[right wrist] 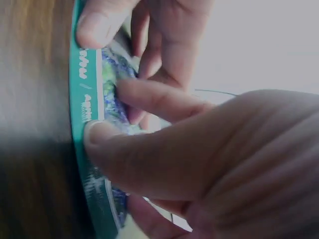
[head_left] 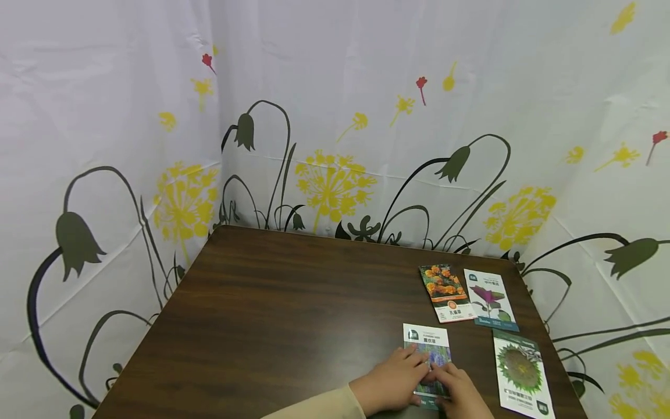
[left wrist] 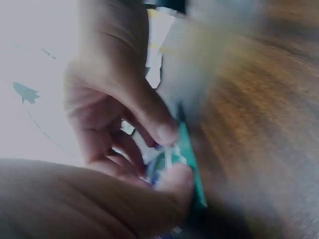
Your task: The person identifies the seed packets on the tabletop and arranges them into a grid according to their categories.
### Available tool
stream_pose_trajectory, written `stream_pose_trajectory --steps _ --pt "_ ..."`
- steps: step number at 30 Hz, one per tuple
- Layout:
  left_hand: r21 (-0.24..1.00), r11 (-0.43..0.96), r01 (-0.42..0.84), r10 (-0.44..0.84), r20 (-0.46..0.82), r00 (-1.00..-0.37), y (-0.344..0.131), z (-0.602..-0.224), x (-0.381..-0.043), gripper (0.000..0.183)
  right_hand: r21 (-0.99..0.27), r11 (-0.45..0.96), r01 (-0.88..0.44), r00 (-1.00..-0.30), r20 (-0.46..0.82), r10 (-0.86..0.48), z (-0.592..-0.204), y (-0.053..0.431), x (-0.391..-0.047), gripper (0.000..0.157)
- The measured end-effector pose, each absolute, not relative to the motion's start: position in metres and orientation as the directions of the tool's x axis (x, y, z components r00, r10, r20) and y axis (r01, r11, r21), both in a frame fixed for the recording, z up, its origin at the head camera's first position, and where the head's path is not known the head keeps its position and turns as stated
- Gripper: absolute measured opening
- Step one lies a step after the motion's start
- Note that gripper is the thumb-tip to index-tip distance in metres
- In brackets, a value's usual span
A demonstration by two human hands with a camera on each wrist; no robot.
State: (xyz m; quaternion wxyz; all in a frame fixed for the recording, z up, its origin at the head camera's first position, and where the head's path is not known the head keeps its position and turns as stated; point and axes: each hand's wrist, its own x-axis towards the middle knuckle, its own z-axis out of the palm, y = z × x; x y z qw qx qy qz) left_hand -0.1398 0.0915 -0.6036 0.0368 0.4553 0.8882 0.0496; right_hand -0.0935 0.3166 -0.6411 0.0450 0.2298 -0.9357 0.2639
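Observation:
A lavender seed packet (head_left: 426,334), with a white top, a purple flower picture and a green bottom band, lies on the dark table before me. My left hand (head_left: 395,378) rests on its left side, fingers over the picture and thumb by the lower edge. From the right, my right hand (head_left: 458,390) touches the same packet, its fingertips close to the left hand's. In the right wrist view, the right thumb (right wrist: 102,137) presses on the green band (right wrist: 82,99). The left thumb (left wrist: 177,181) lies on the packet too in the left wrist view.
To the right lie an orange marigold packet (head_left: 447,294), a packet with a purple plant (head_left: 489,299) whose edge meets it, and a sunflower packet (head_left: 523,375) near the right edge of the brown wooden table (head_left: 293,297). A flower-printed white curtain (head_left: 324,75) hangs behind.

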Motion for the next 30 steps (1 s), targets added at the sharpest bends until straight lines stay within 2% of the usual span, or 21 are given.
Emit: stream_pose_trajectory --steps 2,5,8,10,12,15,18,21,26,30 --pt "0.145 0.612 0.777 0.789 -0.043 -0.613 0.088 -0.602 -0.140 0.065 -0.478 0.785 -0.393 -0.919 0.190 -0.345 -0.640 0.305 -0.093 0.057" --pt "0.148 0.653 0.742 0.756 -0.064 -0.652 0.083 -0.597 -0.139 0.067 -0.463 0.797 -0.388 -0.913 0.313 -0.263 -0.646 0.287 -0.092 0.062" --pt "0.106 0.688 0.717 0.724 -0.051 -0.688 0.079 -0.591 -0.134 0.053 -0.436 0.793 -0.426 -0.868 0.445 -0.222 -0.654 0.270 -0.092 0.068" --pt "0.071 0.702 0.708 0.711 -0.032 -0.702 0.075 -0.589 -0.131 0.046 -0.436 0.784 -0.443 -0.857 0.463 -0.227 -0.657 0.261 -0.092 0.067" --pt "0.016 0.699 0.715 0.715 0.000 -0.699 0.072 -0.587 -0.130 0.039 -0.475 0.778 -0.412 -0.887 0.406 -0.221 -0.656 0.253 -0.092 0.064" --pt "-0.022 0.680 0.733 0.733 0.010 -0.680 0.066 -0.588 -0.132 0.045 -0.535 0.781 -0.321 -0.942 0.262 -0.208 -0.650 0.246 -0.091 0.062" --pt "0.037 0.682 0.730 0.731 -0.040 -0.681 0.059 -0.589 -0.136 0.057 -0.565 0.790 -0.238 -0.971 0.117 -0.209 -0.641 0.241 -0.094 0.065" --pt "0.140 0.711 0.689 0.703 -0.107 -0.703 0.051 -0.587 -0.135 0.068 -0.568 0.797 -0.204 -0.972 0.018 -0.236 -0.633 0.234 -0.098 0.059" --pt "0.152 0.727 0.670 0.685 -0.090 -0.723 0.041 -0.586 -0.127 0.073 -0.536 0.819 -0.203 -0.970 -0.006 -0.244 -0.625 0.221 -0.101 0.054" --pt "0.142 0.737 0.661 0.672 -0.046 -0.740 0.034 -0.589 -0.125 0.070 -0.452 0.853 -0.260 -0.965 0.089 -0.247 -0.624 0.211 -0.100 0.055"
